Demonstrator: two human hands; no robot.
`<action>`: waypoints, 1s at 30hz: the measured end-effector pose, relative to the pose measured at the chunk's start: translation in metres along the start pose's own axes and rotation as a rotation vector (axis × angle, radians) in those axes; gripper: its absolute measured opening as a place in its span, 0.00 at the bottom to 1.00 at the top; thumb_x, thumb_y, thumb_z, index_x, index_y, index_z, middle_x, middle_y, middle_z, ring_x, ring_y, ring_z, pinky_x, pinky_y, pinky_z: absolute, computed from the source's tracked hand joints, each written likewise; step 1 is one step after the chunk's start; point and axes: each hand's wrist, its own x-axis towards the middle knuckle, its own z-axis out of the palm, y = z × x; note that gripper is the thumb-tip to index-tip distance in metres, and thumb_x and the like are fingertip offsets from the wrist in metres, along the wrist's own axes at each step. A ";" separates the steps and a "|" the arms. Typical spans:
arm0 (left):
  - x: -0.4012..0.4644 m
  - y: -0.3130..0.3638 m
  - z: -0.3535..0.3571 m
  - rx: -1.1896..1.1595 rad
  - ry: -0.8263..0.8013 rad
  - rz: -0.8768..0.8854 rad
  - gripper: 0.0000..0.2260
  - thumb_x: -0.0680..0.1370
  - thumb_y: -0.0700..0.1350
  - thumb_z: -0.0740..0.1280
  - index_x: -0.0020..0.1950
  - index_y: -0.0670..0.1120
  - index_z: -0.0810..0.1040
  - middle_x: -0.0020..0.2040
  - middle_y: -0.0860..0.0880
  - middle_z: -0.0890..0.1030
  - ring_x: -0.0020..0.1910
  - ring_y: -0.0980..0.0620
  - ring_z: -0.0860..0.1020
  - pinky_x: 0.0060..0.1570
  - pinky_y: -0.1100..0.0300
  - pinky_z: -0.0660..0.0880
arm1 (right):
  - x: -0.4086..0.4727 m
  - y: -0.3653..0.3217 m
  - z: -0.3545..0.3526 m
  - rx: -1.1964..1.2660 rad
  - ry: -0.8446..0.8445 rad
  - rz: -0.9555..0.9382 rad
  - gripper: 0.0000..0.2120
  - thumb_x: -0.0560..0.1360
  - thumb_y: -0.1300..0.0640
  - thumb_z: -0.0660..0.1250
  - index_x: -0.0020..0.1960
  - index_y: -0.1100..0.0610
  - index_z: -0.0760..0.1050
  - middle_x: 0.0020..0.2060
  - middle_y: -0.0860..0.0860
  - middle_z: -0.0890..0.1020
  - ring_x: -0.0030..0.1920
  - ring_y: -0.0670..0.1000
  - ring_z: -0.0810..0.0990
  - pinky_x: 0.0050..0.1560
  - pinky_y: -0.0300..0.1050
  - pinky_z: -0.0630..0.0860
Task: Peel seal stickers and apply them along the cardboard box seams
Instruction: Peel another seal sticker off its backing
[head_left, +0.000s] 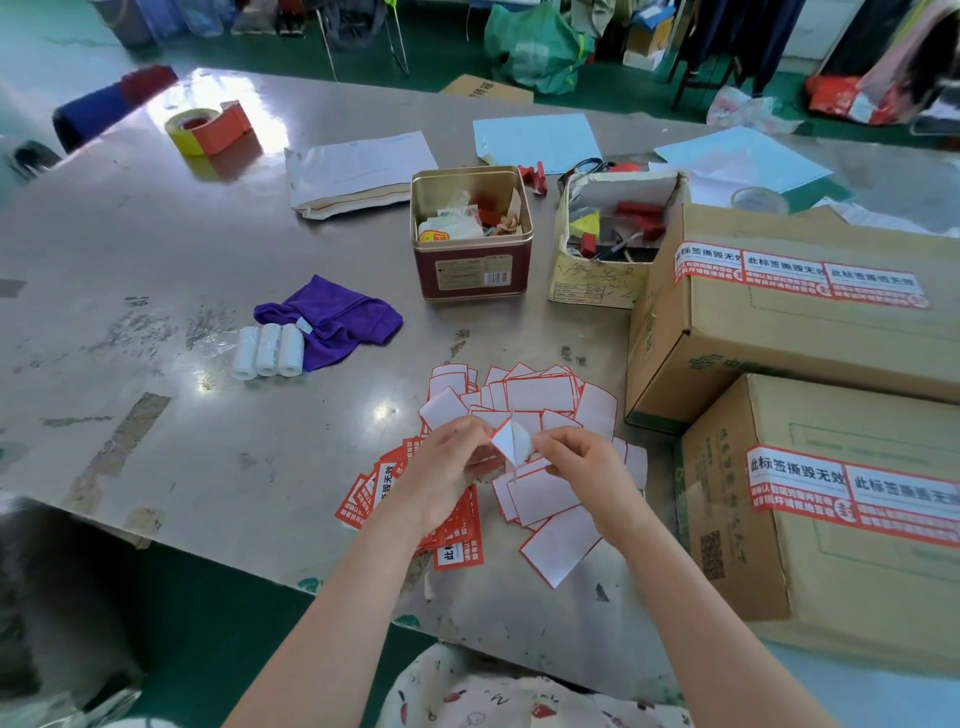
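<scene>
Steel desk (156, 291) carries two cardboard boxes (810, 332) at the right — red-and-white seal stickers already run along their top seams. Just left of the boxes lies a heap of blank backing papers (540, 395) and printed stickers (457, 540). Above it, the left hand (447, 467) and right hand (582, 462) each pinch one sticker (511, 441) — grip closed on it, backing partly parted.

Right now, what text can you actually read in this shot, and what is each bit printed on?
"此标签撕毁无效": seal stickers on the near box.
"此标签撕毁无效": seal stickers on the far box.
Smaller lines under both headings: blurred.
Loose red stickers under the left hand: only "毁无效" legible.
Green print and QR code on the boxes, tin label: unreadable.
</scene>
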 end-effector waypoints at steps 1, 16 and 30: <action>0.002 0.001 0.002 -0.062 0.011 -0.048 0.07 0.80 0.39 0.58 0.46 0.41 0.75 0.48 0.40 0.79 0.47 0.46 0.79 0.51 0.56 0.77 | -0.001 0.001 -0.001 0.003 0.010 -0.001 0.08 0.78 0.53 0.62 0.42 0.47 0.77 0.45 0.44 0.80 0.51 0.49 0.77 0.57 0.50 0.77; 0.034 -0.019 0.030 0.462 0.290 -0.313 0.07 0.81 0.42 0.56 0.55 0.40 0.69 0.44 0.42 0.75 0.38 0.48 0.78 0.31 0.63 0.71 | -0.017 0.000 -0.025 0.128 0.008 -0.132 0.12 0.77 0.56 0.63 0.36 0.56 0.76 0.63 0.44 0.76 0.65 0.46 0.71 0.68 0.52 0.64; 0.035 -0.008 0.035 0.482 -0.007 -0.303 0.11 0.79 0.33 0.57 0.47 0.44 0.77 0.48 0.42 0.78 0.37 0.51 0.77 0.30 0.65 0.73 | -0.025 0.009 -0.057 0.345 0.333 -0.144 0.09 0.79 0.57 0.59 0.44 0.56 0.76 0.41 0.55 0.82 0.44 0.50 0.82 0.46 0.38 0.78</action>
